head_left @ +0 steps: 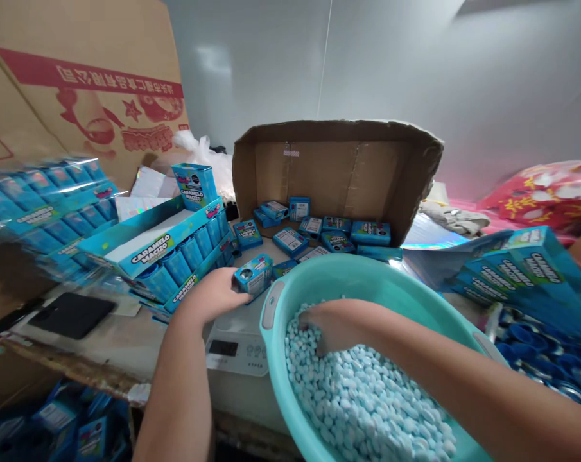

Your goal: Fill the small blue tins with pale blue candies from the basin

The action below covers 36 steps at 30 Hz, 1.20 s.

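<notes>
My left hand (219,292) grips a small blue candy box (254,274), tilted, just above the white scale (239,350). A dark round opening shows at the box's near end. Inside the turquoise basin (277,359), my right hand (326,327) reaches down among pale blue candies (377,391); its fingertips are partly buried, and what they hold cannot be made out. Several blue boxes (290,241) lie before and inside an open cardboard box (319,167). Left of my left hand stands a blue display tray (150,247) with rows of small boxes.
Wrapped blue packs (54,212) are stacked at the left, near a black flat object (73,314). A big printed carton (92,83) rises behind them. On the right are a blue display carton (526,269) and dark blue caps (550,350). More boxes (56,417) lie below the table edge.
</notes>
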Motion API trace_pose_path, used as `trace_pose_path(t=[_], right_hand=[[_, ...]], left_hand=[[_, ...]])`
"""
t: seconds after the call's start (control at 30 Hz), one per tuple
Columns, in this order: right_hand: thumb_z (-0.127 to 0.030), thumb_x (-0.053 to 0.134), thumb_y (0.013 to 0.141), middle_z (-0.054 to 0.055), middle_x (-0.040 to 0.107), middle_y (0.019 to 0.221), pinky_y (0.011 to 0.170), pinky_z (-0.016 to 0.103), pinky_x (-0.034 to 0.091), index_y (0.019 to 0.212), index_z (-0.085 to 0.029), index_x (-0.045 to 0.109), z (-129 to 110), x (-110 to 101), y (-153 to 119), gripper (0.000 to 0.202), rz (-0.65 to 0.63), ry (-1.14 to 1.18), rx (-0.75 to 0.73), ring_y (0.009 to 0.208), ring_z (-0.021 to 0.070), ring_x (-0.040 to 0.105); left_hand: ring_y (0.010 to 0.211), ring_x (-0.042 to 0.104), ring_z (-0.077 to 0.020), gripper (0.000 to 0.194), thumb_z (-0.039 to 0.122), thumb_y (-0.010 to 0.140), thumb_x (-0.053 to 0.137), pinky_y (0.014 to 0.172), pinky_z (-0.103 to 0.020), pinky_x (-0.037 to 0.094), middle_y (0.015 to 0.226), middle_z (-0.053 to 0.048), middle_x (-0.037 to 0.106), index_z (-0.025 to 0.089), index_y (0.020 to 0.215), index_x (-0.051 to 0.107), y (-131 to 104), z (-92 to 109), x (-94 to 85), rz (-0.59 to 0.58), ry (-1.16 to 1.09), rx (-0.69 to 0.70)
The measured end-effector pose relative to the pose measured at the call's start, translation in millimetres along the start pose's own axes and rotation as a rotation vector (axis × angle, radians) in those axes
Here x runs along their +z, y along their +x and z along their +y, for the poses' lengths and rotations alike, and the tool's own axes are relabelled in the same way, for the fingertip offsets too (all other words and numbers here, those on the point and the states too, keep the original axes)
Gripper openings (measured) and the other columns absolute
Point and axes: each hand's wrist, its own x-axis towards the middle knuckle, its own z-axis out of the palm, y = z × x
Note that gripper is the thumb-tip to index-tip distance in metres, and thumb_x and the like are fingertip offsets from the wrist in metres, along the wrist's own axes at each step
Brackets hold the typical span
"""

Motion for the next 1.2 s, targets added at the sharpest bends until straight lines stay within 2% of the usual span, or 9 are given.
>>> trace_pose_path(t=[0.07, 0.17, 0.27, 0.37, 0.47, 0.53, 0.7, 0.9, 1.2], right_hand=[[-0.020, 0.074, 0.066, 0.010, 0.074, 0.095, 0.086, 0.049, 0.050, 0.102, -0.020, 0.076, 0.4, -8.5, -3.6, 0.036, 0.025, 0.009, 0.011, 0.091, 0.0345, 0.068], [-0.024, 0.048, 0.091, 0.012, 0.070, 0.111, 0.086, 0.041, 0.050, 0.124, -0.017, 0.064, -3.6, -8.2, -8.3, 0.037, 0.197, 0.141, 0.033, 0.098, 0.0282, 0.066], [-0.025, 0.043, 0.095, 0.014, 0.065, 0.120, 0.076, 0.034, 0.053, 0.129, -0.015, 0.055, -11.0, 8.4, -12.8, 0.038, 0.378, 0.793, 0.109, 0.095, 0.0224, 0.067], [-0.038, 0.054, 0.093, 0.014, 0.066, 0.114, 0.077, 0.034, 0.055, 0.113, -0.013, 0.059, -18.0, 20.6, -16.4, 0.032, 0.338, 1.534, 0.153, 0.088, 0.0201, 0.068], [-0.053, 0.047, 0.096, 0.012, 0.069, 0.108, 0.080, 0.034, 0.055, 0.107, -0.014, 0.061, -20.7, 16.3, -17.3, 0.042, 0.345, 1.839, -0.002, 0.087, 0.0197, 0.069], [-0.057, 0.041, 0.098, 0.012, 0.071, 0.104, 0.081, 0.034, 0.055, 0.109, -0.015, 0.062, -19.9, 8.9, -16.7, 0.049, 0.341, 1.893, -0.124, 0.089, 0.0202, 0.069], [-0.062, 0.042, 0.097, 0.011, 0.072, 0.107, 0.080, 0.034, 0.057, 0.113, -0.016, 0.065, -16.6, 3.2, -15.8, 0.055, 0.302, 1.930, -0.227, 0.083, 0.0173, 0.067], [-0.038, 0.054, 0.098, 0.005, 0.071, 0.113, 0.070, 0.027, 0.060, 0.119, -0.021, 0.065, -18.0, 11.3, -14.3, 0.030, 0.310, 1.903, -0.250, 0.080, 0.0126, 0.066], [-0.033, 0.054, 0.099, 0.004, 0.073, 0.112, 0.067, 0.027, 0.063, 0.120, -0.020, 0.066, -15.8, 8.9, -18.1, 0.028, 0.441, 1.920, -0.195, 0.082, 0.0134, 0.070]], left_hand=[[0.074, 0.071, -0.0264, 0.025, 0.038, 0.073, 0.067, 0.065, -0.033, 0.055, 0.082, -0.004, 0.077, 0.021, 0.089, 0.076, 5.0, 5.2, 2.7, 0.084, 0.011, 0.038], [0.078, 0.070, -0.0266, 0.025, 0.040, 0.078, 0.064, 0.068, -0.034, 0.053, 0.087, -0.006, 0.077, 0.021, 0.090, 0.075, 12.3, 14.1, 10.6, 0.253, 0.079, 0.089], [0.091, 0.068, -0.0309, 0.024, 0.037, 0.080, 0.064, 0.081, -0.041, 0.052, 0.094, -0.010, 0.075, 0.019, 0.093, 0.074, 16.9, 22.6, 21.5, 0.423, 0.169, 0.171], [0.101, 0.065, -0.0301, 0.037, 0.031, 0.080, 0.066, 0.092, -0.042, 0.050, 0.106, -0.012, 0.074, 0.016, 0.113, 0.070, 16.1, 30.4, 30.4, 0.560, 0.260, 0.383], [0.097, 0.064, -0.0265, 0.045, 0.025, 0.083, 0.068, 0.089, -0.040, 0.052, 0.109, -0.011, 0.074, 0.015, 0.126, 0.063, 10.0, 39.1, 34.5, 0.660, 0.439, 0.696], [0.098, 0.063, -0.0259, 0.045, 0.021, 0.085, 0.067, 0.089, -0.040, 0.052, 0.113, -0.010, 0.073, 0.016, 0.129, 0.060, 5.4, 45.0, 35.0, 0.676, 0.527, 0.811], [0.101, 0.060, -0.0267, 0.045, 0.014, 0.085, 0.068, 0.091, -0.044, 0.052, 0.113, -0.009, 0.073, 0.016, 0.129, 0.059, 1.0, 51.0, 33.7, 0.699, 0.588, 0.882], [0.113, 0.059, -0.0234, 0.053, 0.013, 0.089, 0.066, 0.112, -0.049, 0.045, 0.120, -0.006, 0.072, 0.025, 0.140, 0.054, -2.4, 48.7, 34.4, 0.659, 0.595, 0.973], [0.128, 0.051, -0.0307, 0.063, 0.009, 0.083, 0.069, 0.110, -0.051, 0.045, 0.133, -0.013, 0.055, 0.030, 0.141, 0.051, -1.2, 58.8, 33.3, 0.858, 0.500, 0.796]])
